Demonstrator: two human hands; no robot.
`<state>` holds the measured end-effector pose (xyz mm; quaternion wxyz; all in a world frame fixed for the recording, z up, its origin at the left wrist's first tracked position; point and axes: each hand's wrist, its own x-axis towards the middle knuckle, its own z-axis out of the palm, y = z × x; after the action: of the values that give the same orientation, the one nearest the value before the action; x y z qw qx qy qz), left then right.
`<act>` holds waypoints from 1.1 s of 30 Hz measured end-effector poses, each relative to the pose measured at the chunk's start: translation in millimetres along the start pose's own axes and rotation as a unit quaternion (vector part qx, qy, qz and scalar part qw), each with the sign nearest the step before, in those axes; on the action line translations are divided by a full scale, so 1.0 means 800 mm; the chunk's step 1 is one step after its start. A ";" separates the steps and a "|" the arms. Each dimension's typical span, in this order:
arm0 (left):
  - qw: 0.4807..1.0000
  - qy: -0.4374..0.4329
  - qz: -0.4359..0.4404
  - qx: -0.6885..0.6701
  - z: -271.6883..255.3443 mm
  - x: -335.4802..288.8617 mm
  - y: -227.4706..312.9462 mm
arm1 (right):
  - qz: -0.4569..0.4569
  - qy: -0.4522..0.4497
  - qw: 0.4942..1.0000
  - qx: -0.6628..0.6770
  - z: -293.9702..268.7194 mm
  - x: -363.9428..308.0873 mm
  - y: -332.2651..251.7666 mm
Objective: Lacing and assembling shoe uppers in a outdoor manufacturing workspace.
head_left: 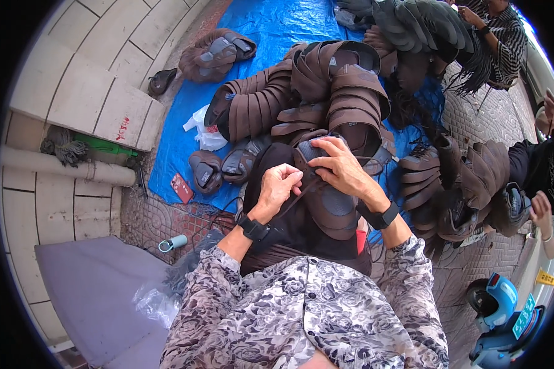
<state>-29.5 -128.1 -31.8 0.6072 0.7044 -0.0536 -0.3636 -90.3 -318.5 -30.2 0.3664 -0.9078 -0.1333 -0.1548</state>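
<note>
A brown shoe upper (330, 212) with a grey mesh toe rests on my lap, toe toward me. My right hand (345, 167) grips it near its far end, fingers bent over the opening. Just left of it, my left hand (279, 187) is closed in a pinch; a thin dark shoelace (291, 204) seems to run from its fingertips. The laces' path through the upper is hard to make out. Dark cloth and more stacked brown uppers lie under the piece. Beyond my hands, stacks of brown uppers (354, 104) curve across a blue tarp (177, 144).
Two loose uppers (205, 171) and a white plastic bag (204, 130) lie left on the tarp. A pale-green cylinder (173, 243) sits on the paving. Other people sit at the right, one in a striped top (509, 52), beside more uppers (474, 175). Blue helmets (495, 301) stand lower right.
</note>
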 end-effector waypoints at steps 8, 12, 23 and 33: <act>0.947 0.105 0.161 0.258 0.019 0.008 -0.001 | -0.020 0.001 1.000 0.015 0.008 -0.001 0.000; 1.000 0.014 0.019 -0.014 0.007 0.001 -0.001 | 0.007 0.035 0.999 0.031 0.013 0.004 0.006; 0.921 0.087 0.272 0.263 0.008 0.004 0.030 | -0.058 0.096 0.989 -0.092 -0.036 0.017 -0.006; 0.859 -0.091 0.413 0.290 0.064 0.064 0.059 | 0.096 -0.049 0.991 0.079 -0.088 0.008 0.060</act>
<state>-4.7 -208.2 -12.3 0.4620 0.7258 -0.4976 -0.1102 -80.3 -401.1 -9.2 0.4429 -0.8911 -0.0752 -0.0638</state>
